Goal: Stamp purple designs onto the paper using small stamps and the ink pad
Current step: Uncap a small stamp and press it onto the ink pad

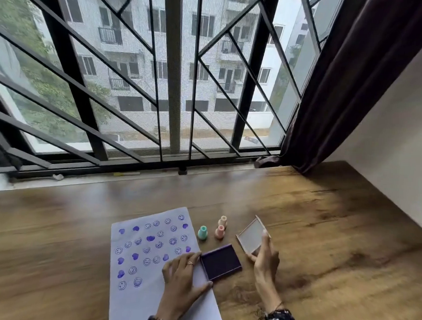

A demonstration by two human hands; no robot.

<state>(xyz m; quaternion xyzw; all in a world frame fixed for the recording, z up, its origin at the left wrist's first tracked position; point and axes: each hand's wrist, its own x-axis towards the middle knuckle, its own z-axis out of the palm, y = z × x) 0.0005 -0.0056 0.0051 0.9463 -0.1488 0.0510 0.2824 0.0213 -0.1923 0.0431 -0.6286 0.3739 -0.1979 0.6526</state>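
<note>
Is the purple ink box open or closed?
Open. The ink pad shows its dark purple top, and the right hand holds the lid off to the side.

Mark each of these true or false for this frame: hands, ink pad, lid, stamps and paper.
1. The right hand holds the ink pad's lid. True.
2. The ink pad is closed. False: it lies open, purple surface showing.
3. Three small stamps stand on the table beside the paper. True.
4. The paper is blank. False: purple hearts and smiley faces cover much of it.
5. The left hand holds a stamp. False: it rests flat on the paper, touching the pad's edge.
</note>
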